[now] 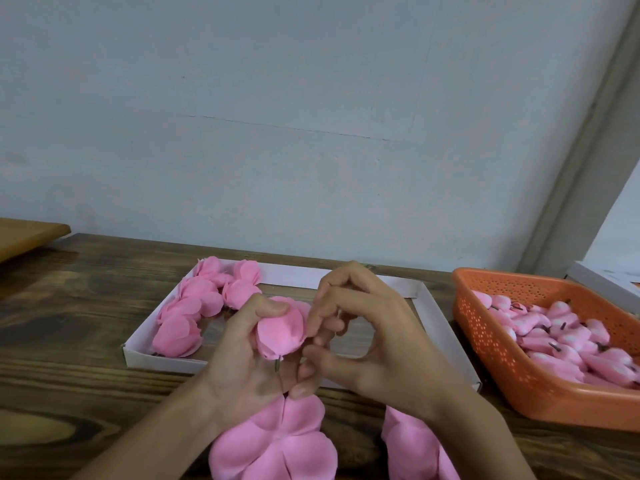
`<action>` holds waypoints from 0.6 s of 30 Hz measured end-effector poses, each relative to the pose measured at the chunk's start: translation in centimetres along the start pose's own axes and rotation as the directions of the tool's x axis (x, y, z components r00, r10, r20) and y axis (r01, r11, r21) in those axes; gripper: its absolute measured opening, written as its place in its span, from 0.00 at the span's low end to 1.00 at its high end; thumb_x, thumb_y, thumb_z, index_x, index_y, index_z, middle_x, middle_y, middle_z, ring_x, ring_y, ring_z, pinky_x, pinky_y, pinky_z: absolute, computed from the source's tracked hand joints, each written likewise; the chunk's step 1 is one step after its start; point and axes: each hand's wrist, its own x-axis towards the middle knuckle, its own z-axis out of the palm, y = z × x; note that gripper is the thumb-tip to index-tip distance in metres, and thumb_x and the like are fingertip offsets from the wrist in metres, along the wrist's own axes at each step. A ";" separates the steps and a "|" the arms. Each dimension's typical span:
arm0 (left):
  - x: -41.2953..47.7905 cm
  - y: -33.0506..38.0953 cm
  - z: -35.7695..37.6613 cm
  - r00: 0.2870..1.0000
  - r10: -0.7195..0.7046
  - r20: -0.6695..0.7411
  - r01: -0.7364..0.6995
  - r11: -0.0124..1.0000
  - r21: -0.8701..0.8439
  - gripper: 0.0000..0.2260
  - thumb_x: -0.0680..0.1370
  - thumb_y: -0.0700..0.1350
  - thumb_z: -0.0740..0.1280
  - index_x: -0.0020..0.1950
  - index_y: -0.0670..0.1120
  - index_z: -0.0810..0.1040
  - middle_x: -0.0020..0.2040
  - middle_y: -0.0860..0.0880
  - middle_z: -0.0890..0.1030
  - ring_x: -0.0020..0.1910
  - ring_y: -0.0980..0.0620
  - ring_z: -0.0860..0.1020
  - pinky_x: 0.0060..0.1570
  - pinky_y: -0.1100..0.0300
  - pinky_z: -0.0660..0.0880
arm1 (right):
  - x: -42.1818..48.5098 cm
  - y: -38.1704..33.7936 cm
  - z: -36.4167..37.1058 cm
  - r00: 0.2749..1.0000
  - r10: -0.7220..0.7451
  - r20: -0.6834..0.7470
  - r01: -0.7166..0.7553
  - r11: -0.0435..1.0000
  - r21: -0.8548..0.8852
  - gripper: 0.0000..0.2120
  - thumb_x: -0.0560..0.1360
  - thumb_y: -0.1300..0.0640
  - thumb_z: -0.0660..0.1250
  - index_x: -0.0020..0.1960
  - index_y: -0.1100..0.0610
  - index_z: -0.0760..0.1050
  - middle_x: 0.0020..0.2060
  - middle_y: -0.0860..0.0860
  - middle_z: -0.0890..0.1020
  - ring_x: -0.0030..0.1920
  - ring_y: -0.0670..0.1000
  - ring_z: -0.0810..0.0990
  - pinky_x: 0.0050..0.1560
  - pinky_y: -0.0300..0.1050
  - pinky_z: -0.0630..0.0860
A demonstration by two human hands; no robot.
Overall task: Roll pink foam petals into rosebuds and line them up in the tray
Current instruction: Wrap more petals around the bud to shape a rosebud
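Nearest on the dark wooden table (86, 306) lie two flat pink foam petal sheets (277, 441), not yet rolled. They are kept just under the hands, probably so that the next one is easy to take.

Above them the left hand (242, 348) holds a half-rolled pink foam rosebud (282, 329). Its thumb presses on top and its fingers are curled under, and a short dark stem (277, 364) points down from the base. I think this grip keeps the layers from opening. The bud looks soft and rounded, with overlapping thin petals that are loose at the right edge.

The right hand (367, 327) has curled fingers, with the tips at that right edge. Whether it pinches a petal or only touches it, I cannot tell.

Behind the hands is the shallow white cardboard tray (162, 358). Finished pink rosebuds (194, 306) stand in rows at its left end, so the right part is probably left for this bud.

Farther right, an orange perforated plastic basket (485, 334) holds many small pink-and-white bud cores with dark stems (561, 337), within reach of the right hand.
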 end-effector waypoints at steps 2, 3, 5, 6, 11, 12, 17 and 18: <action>0.0 0.0 0.2 1.000 -0.009 0.009 0.008 1.000 0.024 0.17 0.69 0.54 0.70 0.45 0.41 0.86 0.40 0.47 0.82 0.29 0.53 0.76 0.27 0.62 0.71 | 0.1 0.0 0.0 1.000 -0.015 -0.009 0.014 0.999 -0.030 0.13 0.68 0.67 0.78 0.46 0.52 0.81 0.46 0.44 0.74 0.43 0.50 0.78 0.43 0.40 0.76; 0.1 0.0 0.3 1.000 -0.008 0.004 0.007 1.000 0.031 0.17 0.68 0.54 0.70 0.45 0.42 0.86 0.40 0.48 0.81 0.29 0.53 0.76 0.27 0.62 0.70 | 0.1 0.0 0.1 1.000 -0.013 -0.010 0.012 0.999 -0.050 0.13 0.68 0.67 0.78 0.46 0.52 0.81 0.46 0.44 0.74 0.43 0.50 0.78 0.43 0.40 0.76; 0.1 0.0 0.3 1.000 -0.005 -0.017 0.006 1.000 0.024 0.16 0.67 0.55 0.71 0.42 0.42 0.85 0.39 0.47 0.80 0.29 0.52 0.75 0.27 0.62 0.68 | 0.1 0.1 0.2 1.000 -0.007 -0.012 0.006 0.996 -0.090 0.11 0.69 0.65 0.78 0.45 0.52 0.83 0.48 0.46 0.75 0.41 0.48 0.77 0.42 0.42 0.77; 0.1 0.0 0.3 0.999 -0.012 -0.030 0.013 1.000 0.016 0.16 0.66 0.54 0.73 0.41 0.41 0.84 0.39 0.46 0.81 0.29 0.52 0.75 0.28 0.61 0.67 | 0.1 0.2 0.2 1.000 -0.007 -0.010 0.006 0.994 -0.108 0.10 0.69 0.65 0.78 0.44 0.51 0.83 0.49 0.46 0.76 0.40 0.48 0.77 0.42 0.42 0.77; 0.2 -0.1 -0.1 0.998 -0.053 -0.031 0.052 0.998 -0.045 0.16 0.64 0.51 0.77 0.39 0.39 0.79 0.39 0.43 0.78 0.28 0.49 0.74 0.26 0.60 0.69 | -0.1 0.2 0.3 0.999 -0.024 0.038 0.032 0.975 -0.221 0.07 0.71 0.60 0.78 0.45 0.49 0.86 0.52 0.44 0.75 0.41 0.45 0.78 0.43 0.41 0.77; 0.2 -0.1 -0.2 0.998 -0.059 -0.035 0.056 0.996 -0.063 0.16 0.64 0.50 0.77 0.39 0.39 0.78 0.38 0.42 0.76 0.28 0.48 0.74 0.26 0.60 0.69 | -0.1 0.2 0.4 0.999 -0.023 0.049 0.033 0.973 -0.229 0.07 0.71 0.60 0.78 0.45 0.48 0.86 0.52 0.44 0.74 0.41 0.45 0.79 0.43 0.40 0.77; 0.2 -0.1 -0.5 0.996 -0.076 -0.051 0.074 0.996 -0.051 0.16 0.64 0.50 0.76 0.39 0.38 0.80 0.37 0.42 0.76 0.26 0.47 0.74 0.26 0.59 0.71 | -0.1 0.4 0.6 0.996 0.022 0.087 -0.008 0.987 -0.161 0.10 0.72 0.63 0.75 0.46 0.48 0.86 0.52 0.44 0.73 0.44 0.48 0.79 0.46 0.41 0.78; 0.2 -0.1 -0.5 0.996 -0.080 -0.041 0.079 0.996 -0.039 0.16 0.64 0.51 0.76 0.39 0.38 0.81 0.37 0.42 0.77 0.26 0.48 0.74 0.26 0.60 0.71 | -0.1 0.5 0.6 0.995 0.031 0.097 -0.017 0.989 -0.148 0.10 0.72 0.63 0.74 0.45 0.48 0.86 0.52 0.44 0.73 0.44 0.48 0.79 0.46 0.42 0.78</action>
